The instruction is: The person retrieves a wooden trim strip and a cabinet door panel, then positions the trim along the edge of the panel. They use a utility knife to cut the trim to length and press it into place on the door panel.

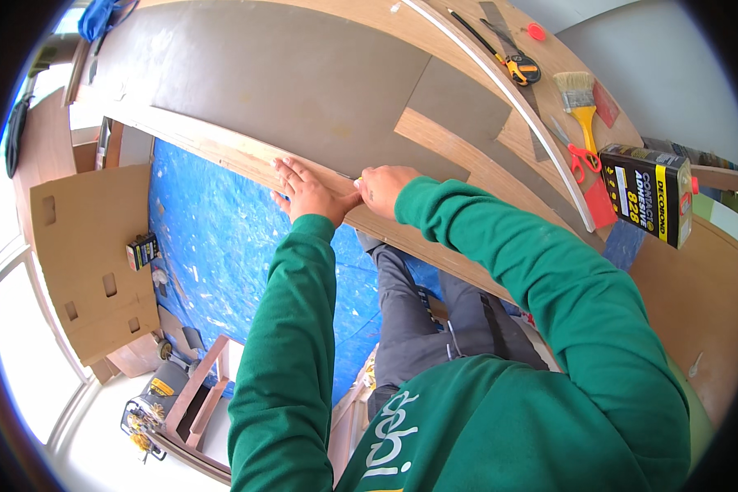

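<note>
My left hand [310,197] lies with its fingers spread on a light wooden strip [246,157] along the near edge of the workbench. Close beside it, my right hand [385,190] is closed, its fingers curled in. A small dark and yellow bit shows by the right fingers, but what they hold is mostly hidden. The thumb side of the left hand comes up to the right fist. Beyond both hands, a flat grey-brown sheet [303,78] covers much of the bench, and a narrower wooden strip [447,141] lies to the right.
At the right are a rectangular metal can [648,195], red-handled scissors [581,158], a yellow-handled brush [580,102] and a black-and-yellow tool [523,69]. A long white edging strip [500,86] crosses the bench. Blue sheeting [197,221] covers the floor; cardboard [90,246] stands left.
</note>
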`<state>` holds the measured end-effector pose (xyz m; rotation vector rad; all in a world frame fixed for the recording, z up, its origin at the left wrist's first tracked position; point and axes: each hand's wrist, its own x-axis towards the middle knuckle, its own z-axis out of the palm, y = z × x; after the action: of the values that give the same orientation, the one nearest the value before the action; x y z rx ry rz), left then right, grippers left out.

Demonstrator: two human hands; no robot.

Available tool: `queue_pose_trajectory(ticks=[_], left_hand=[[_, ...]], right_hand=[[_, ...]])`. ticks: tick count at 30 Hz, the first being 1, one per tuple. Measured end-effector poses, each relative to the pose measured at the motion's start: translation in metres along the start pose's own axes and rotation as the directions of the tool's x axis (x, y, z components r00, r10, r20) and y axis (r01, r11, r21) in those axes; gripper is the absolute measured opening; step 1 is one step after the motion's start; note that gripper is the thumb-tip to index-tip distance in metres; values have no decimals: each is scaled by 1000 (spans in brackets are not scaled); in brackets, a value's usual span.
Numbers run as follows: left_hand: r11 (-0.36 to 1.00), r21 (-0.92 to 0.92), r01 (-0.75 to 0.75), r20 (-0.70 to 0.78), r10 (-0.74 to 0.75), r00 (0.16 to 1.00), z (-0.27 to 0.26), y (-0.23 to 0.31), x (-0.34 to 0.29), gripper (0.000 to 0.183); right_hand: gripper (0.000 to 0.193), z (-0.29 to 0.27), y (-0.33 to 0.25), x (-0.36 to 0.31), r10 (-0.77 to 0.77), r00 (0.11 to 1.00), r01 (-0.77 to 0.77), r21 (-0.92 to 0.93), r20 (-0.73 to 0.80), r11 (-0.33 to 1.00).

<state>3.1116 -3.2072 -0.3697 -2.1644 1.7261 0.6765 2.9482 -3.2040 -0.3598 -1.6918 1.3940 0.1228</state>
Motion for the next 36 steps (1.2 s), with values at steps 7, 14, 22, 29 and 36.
queue_pose_trajectory(ticks=[7, 14, 22, 29, 36], left_hand=[[1000, 11, -5, -65, 5, 998, 7, -3, 2, 154], [999, 42, -12, -46, 14, 999, 2, -2, 0, 157], [999, 54, -9, -27, 10, 1000, -6, 3, -3, 158], [998, 64, 12, -15, -11, 1000, -4, 4, -3, 158], [995, 94, 16, -9, -15, 1000, 0, 1, -1, 159]], right_hand=[[40, -1, -4, 8, -8, 999, 9, -31, 38, 999], [41, 4, 5, 1, -57, 997, 61, -81, 47, 995], [39, 7, 30, -40, 15, 999, -10, -105, 45, 994], [37, 8, 48, -78, 112, 990, -100, -130, 86, 986], [37, 28, 92, -120, 92, 994, -85, -124, 53, 989]])
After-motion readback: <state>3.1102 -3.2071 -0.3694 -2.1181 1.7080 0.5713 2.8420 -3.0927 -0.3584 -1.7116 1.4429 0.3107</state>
